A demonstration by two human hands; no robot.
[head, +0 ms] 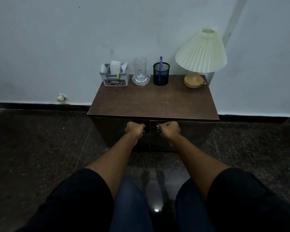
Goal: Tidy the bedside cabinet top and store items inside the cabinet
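A dark brown bedside cabinet (151,104) stands against the wall with both doors closed. My left hand (134,128) grips the left door's metal handle and my right hand (170,129) grips the right door's handle (157,128). Along the back of the top stand a grey organiser box (115,77) with papers in it, a clear glass mug (140,69) in a glass dish (141,81), a black mesh pen cup (161,74) holding a blue pen (160,64), and a cream pleated lamp (201,52) on a wooden base.
Dark speckled floor tiles (40,148) surround the cabinet. A small crumpled object (61,97) lies at the skirting to the left. My knees are just in front of the cabinet doors.
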